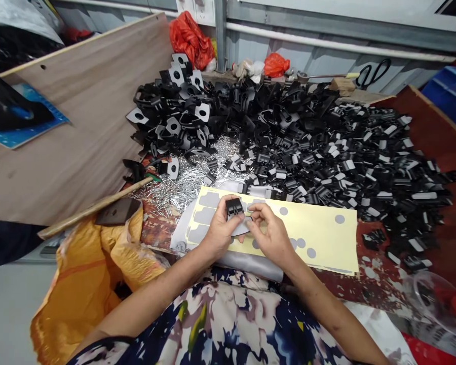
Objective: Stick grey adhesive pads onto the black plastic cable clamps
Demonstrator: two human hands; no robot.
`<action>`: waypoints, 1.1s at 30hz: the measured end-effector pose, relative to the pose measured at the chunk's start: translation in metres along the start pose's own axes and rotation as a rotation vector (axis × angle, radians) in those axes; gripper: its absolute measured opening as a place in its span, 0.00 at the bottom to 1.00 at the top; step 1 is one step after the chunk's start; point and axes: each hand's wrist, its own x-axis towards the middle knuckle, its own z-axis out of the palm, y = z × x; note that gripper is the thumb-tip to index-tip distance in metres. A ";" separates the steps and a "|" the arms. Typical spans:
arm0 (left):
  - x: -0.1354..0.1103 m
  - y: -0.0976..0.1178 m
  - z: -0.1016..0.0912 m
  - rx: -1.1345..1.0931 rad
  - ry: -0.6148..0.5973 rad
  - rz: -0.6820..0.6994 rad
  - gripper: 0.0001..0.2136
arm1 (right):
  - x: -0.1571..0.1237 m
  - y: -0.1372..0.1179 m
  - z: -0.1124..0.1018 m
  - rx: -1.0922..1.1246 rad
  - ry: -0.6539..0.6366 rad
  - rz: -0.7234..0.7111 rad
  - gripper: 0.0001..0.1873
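My left hand (219,229) is closed round a small black plastic clip part (234,207), thumb across its lower edge. Below the part, a grey adhesive pad (241,229) shows between the two hands; whether it is stuck to the part I cannot tell. My right hand (269,234) pinches at the pad's right edge with thumb and forefinger. Both hands are above a yellow backing sheet (327,241), which carries grey die-cut stickers (202,216) at its left end and several grey dots.
Black clip parts (311,126) are heaped across the back and right. Silver rivets or pins (171,187) lie in a pile at the left. A wooden-handled tool (99,208) rests by an orange sack (83,274). A wooden board (99,101) walls the left; scissors (372,75) are at the back.
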 end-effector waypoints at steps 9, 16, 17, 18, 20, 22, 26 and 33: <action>-0.003 0.015 -0.007 -0.306 -0.127 -0.291 0.16 | 0.001 0.013 0.014 0.238 0.228 0.049 0.05; -0.008 0.020 -0.008 -0.287 -0.073 -0.310 0.17 | -0.001 0.010 -0.007 -0.061 0.265 -0.147 0.05; -0.010 0.021 -0.006 -0.284 -0.074 -0.298 0.17 | -0.004 0.005 -0.008 -0.123 0.271 -0.199 0.06; -0.011 0.021 -0.005 -0.277 -0.073 -0.285 0.16 | -0.006 0.000 -0.009 -0.171 0.260 -0.246 0.07; -0.012 0.022 -0.002 -0.255 -0.070 -0.258 0.14 | -0.011 -0.010 -0.008 -0.237 0.220 -0.323 0.06; -0.010 0.022 -0.001 -0.212 -0.069 -0.241 0.11 | -0.015 -0.017 -0.007 -0.264 0.224 -0.397 0.05; 0.000 0.024 -0.010 -0.150 0.094 -0.193 0.10 | -0.024 -0.014 -0.018 -0.230 0.201 -0.433 0.07; 0.010 0.041 -0.038 0.142 0.062 -0.379 0.15 | -0.038 0.045 -0.023 -0.556 -0.132 -0.010 0.13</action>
